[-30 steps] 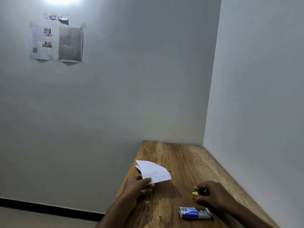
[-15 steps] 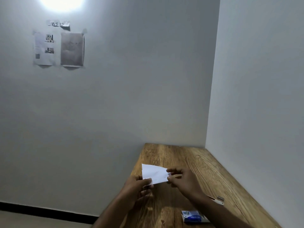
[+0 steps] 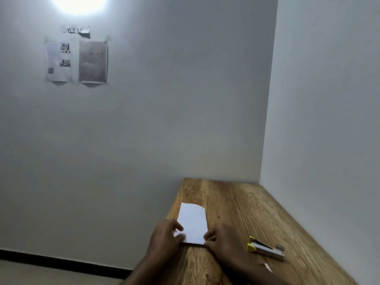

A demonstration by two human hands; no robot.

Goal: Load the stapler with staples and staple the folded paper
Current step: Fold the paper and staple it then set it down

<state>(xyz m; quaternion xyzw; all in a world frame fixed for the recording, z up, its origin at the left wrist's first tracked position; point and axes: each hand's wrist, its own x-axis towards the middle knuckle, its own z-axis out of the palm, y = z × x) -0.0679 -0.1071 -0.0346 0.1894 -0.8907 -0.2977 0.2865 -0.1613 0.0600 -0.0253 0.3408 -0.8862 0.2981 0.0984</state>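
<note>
A white folded paper (image 3: pixel 193 221) lies flat on the wooden table (image 3: pixel 242 202), its long side pointing away from me. My left hand (image 3: pixel 164 236) pinches its near left corner. My right hand (image 3: pixel 222 239) presses its near right corner with the fingertips. A small yellow and silver stapler (image 3: pixel 265 248) lies on the table to the right of my right hand, apart from it. Its top looks lifted a little. The staple box is out of view.
The table sits in a corner, with a grey wall (image 3: pixel 320 140) along its right side and another behind. Its left edge (image 3: pixel 174 206) drops to the floor. Printed sheets (image 3: pixel 76 60) hang on the far wall. A small pale scrap (image 3: pixel 268 267) lies near the stapler.
My right hand let go of the stapler, came over to the paper and took its right corner. The paper went from held up in the air to lying flat on the table.
</note>
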